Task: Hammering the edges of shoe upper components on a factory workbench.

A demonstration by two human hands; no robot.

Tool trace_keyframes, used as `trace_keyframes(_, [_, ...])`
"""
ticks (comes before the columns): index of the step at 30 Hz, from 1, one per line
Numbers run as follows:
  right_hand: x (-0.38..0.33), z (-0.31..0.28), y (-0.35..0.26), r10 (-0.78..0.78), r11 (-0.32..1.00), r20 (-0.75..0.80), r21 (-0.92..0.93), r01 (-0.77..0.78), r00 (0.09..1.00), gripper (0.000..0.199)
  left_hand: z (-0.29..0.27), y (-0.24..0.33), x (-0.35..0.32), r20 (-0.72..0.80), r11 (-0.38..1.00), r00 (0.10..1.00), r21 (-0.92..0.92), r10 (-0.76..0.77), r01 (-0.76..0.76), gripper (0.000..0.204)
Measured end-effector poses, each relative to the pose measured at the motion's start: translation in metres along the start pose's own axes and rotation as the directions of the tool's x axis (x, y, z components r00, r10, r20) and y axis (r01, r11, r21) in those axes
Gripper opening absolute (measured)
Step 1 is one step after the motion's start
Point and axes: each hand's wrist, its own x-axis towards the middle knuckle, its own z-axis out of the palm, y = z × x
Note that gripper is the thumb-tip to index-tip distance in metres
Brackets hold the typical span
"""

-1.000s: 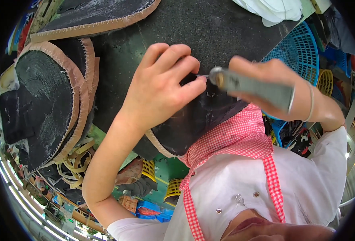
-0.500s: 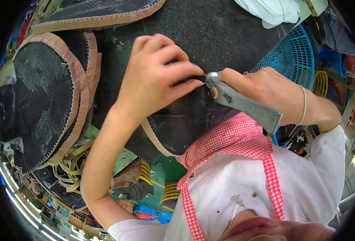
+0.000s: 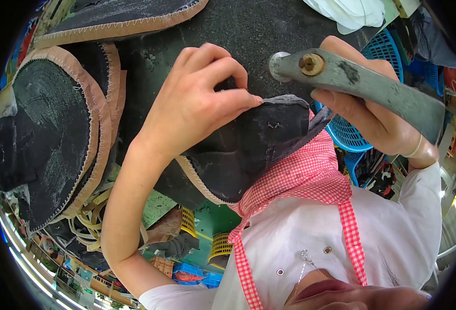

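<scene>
A black fabric piece with a tan zigzag-stitched edge (image 3: 222, 173) lies at the near edge of the dark work surface, partly over my checked apron. My left hand (image 3: 197, 93) pinches its folded grey upper edge between thumb and fingertips. In my right hand (image 3: 372, 98) is a grey metal hammer (image 3: 377, 85), raised above the surface just right of the piece. The hammer's round face (image 3: 279, 67) hangs apart from the fabric, and its far end points to the lower right. My right fingers curl around it, partly hidden behind the metal.
Stacked black pieces with tan stitched borders (image 3: 57, 129) lie on the left, another (image 3: 119, 23) at the far left. White sheets (image 3: 346, 13) sit at the far right. A blue plastic basket (image 3: 349, 134) stands beyond the surface's right edge. Tan strips (image 3: 88, 222) hang below the stack.
My right hand has lifted the hammer up and to the right, away from the fabric edge beside my left fingertips. The folded edge now shows. My left hand stays nearly in place.
</scene>
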Motion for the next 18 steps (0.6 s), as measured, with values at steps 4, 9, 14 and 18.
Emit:
trace_keyframes(4, [-0.001,0.012,-0.005,0.244,0.966,0.216,0.033,-0.257,0.945,0.017,0.000,0.005,0.001,-0.013,0.993,0.997,0.090,0.078,-0.077,0.021])
trace_keyframes(9, [0.002,0.019,0.001,0.160,0.987,0.250,-0.066,-0.148,0.955,0.023,0.007,0.011,-0.005,-0.059,0.982,0.995,0.176,0.079,-0.068,0.020])
trace_keyframes(14, [0.005,0.022,0.003,0.214,0.977,0.311,-0.060,-0.206,0.926,0.026,0.007,0.006,-0.010,-0.121,0.996,0.992,0.078,-0.032,0.041,0.025])
trace_keyframes(18, [0.003,0.020,-0.001,0.249,0.968,0.246,-0.026,-0.251,0.937,0.026,0.013,0.013,-0.013,-0.164,0.983,0.986,0.179,-0.012,0.042,0.019])
